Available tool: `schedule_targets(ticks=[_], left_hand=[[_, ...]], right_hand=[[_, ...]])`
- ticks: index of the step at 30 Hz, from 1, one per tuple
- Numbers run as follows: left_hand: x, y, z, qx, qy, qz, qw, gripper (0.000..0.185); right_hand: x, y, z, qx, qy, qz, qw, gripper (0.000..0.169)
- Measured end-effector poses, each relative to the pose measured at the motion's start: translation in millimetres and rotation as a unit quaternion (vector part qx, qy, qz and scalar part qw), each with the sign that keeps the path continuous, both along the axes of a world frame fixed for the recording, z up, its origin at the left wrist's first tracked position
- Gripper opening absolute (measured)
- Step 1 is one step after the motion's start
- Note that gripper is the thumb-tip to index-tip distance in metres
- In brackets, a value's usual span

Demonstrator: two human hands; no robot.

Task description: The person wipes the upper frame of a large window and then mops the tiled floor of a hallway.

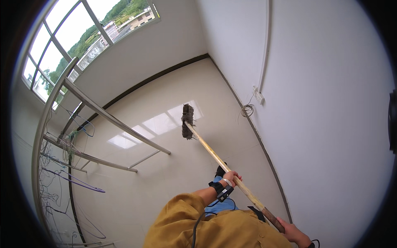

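A mop with a long wooden handle (214, 154) slants from the lower right up across the floor. Its dark grey mop head (187, 121) lies on the pale tiled floor, over the edge of a patch of reflected window light. My left hand (231, 179) is wrapped around the handle partway down; a black strap with a small device is on that wrist. Close to the right wall, my right hand (291, 231) grips the darker top end of the handle. A dark shoe (220, 170) shows just beyond my left hand.
At left stands a metal tube rack (105, 114) with several wire hangers (76, 183). A coiled cable (247, 110) hangs below a socket strip (258, 95) on the right wall (325, 124). Dark skirting (155, 77) edges the floor below the barred window (66, 46).
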State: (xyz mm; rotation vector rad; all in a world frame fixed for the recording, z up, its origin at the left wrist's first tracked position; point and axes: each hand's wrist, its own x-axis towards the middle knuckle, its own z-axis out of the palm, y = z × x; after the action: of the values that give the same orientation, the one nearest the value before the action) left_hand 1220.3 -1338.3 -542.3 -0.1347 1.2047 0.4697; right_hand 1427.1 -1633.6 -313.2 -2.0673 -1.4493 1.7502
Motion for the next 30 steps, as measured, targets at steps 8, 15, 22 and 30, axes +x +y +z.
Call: schedule_targets(ticks=[8, 15, 22, 30], left_hand=[[-128.2, 256.9, -28.7, 0.054, 0.075, 0.165, 0.982, 0.007], [-251.0, 377.1, -66.4, 0.066, 0.104, 0.231, 0.965, 0.006], [-245.7, 371.3, -80.7, 0.002, 0.106, 0.156, 0.982, 0.007], [-242.0, 362.3, -91.6, -0.014, 0.122, 0.080, 0.989, 0.010]], right_hand=[[-66.0, 335.7, -39.5, -0.149, 0.209, 0.039, 0.966, 0.079], [-165.9, 549.4, -67.9, -0.142, 0.275, 0.122, 0.943, 0.073], [-236.0, 614.4, -125.8, -0.236, 0.346, -0.030, 0.908, 0.055], [-246.8, 624.7, -132.7, -0.305, 0.341, -0.050, 0.888, 0.037]])
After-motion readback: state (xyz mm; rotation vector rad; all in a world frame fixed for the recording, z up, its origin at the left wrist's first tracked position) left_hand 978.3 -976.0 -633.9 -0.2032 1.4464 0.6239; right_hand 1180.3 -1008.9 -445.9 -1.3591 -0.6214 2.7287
